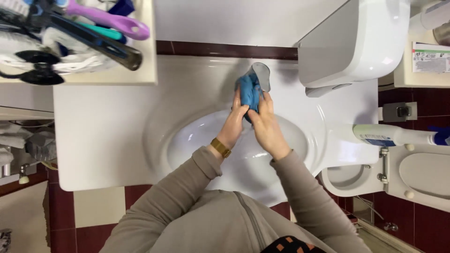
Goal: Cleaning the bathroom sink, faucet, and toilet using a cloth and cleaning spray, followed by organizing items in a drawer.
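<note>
Blue cloth (pixel 248 91) wraps the tap (pixel 260 75), spout base hidden under the grip. Fingertips of both hands buried in cloth. Toilet (pixel 422 175) right of grip cut by edge.

Hands: the left hand (pixel 236 122) and right hand (pixel 266 125) meet over the back of the basin (pixel 197 140), both on the cloth (pixel 248 91).
Tap (pixel 260 75): behind the cloth, apparently touching it.
Shelf (pixel 140 75): left, behind the basin.
Bottle (pixel 398 136): right of the basin.
Toilet (pixel 422 173): far right.
</note>
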